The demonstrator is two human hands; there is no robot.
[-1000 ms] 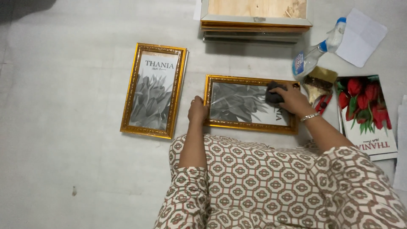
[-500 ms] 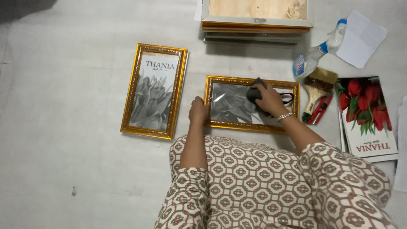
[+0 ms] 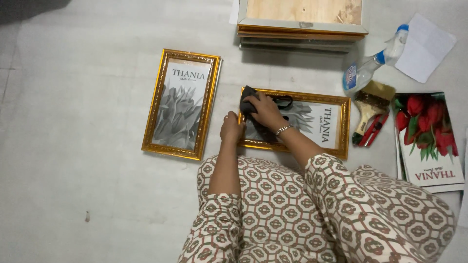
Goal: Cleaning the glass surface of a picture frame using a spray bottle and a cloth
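Note:
A gold picture frame (image 3: 336, 100) with a grey flower print lies flat on the floor in front of me. My right hand (image 3: 265, 109) presses a dark cloth (image 3: 247, 95) onto the glass near the frame's left end. My left hand (image 3: 231, 127) rests on the frame's left edge, fingers curled over the corner. A bracelet sits on my right wrist.
A second gold frame (image 3: 181, 103) with a grey flower print lies to the left. A stack of frames (image 3: 302, 29) sits at the top. To the right are a spray bottle (image 3: 370, 68), a brush (image 3: 370, 100), white paper (image 3: 425, 46) and a red tulip print (image 3: 429, 139).
My right hand has slid the cloth leftward across the glass, from the frame's right part to its left end. My left hand has stayed on the left edge.

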